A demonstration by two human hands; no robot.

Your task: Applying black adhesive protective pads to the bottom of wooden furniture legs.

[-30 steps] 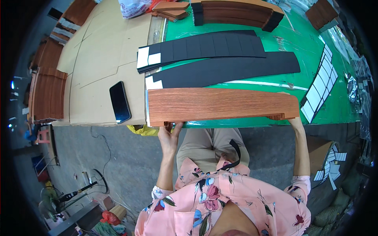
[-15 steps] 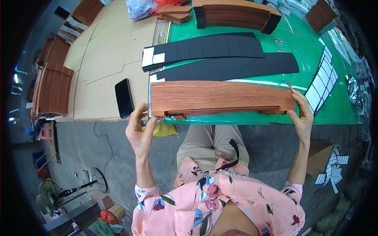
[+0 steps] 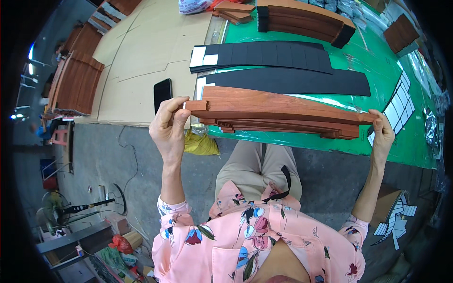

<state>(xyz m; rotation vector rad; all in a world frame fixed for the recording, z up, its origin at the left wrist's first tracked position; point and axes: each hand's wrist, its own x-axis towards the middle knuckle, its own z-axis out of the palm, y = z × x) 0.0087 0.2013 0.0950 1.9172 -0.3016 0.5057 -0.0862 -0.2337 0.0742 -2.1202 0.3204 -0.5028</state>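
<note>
Green table top [image 3: 391, 85] fills the far right side, with brown cardboard [image 3: 141, 61] to its left. Long reddish wood board [image 3: 278, 111] hangs over the near table edge, held at both ends. Left hand [image 3: 169, 127] pinches the left end tight. Right hand [image 3: 383, 134] grips the right end. Black phone [image 3: 162, 93] lies on the cardboard.

Workshop: stacked wooden slats [image 3: 302, 16], green worktable [image 3: 387, 80].

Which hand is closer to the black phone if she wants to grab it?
Left, probably. Her left hand pinches the wooden board's end right beside the black phone. Her right hand holds the far end.
</note>
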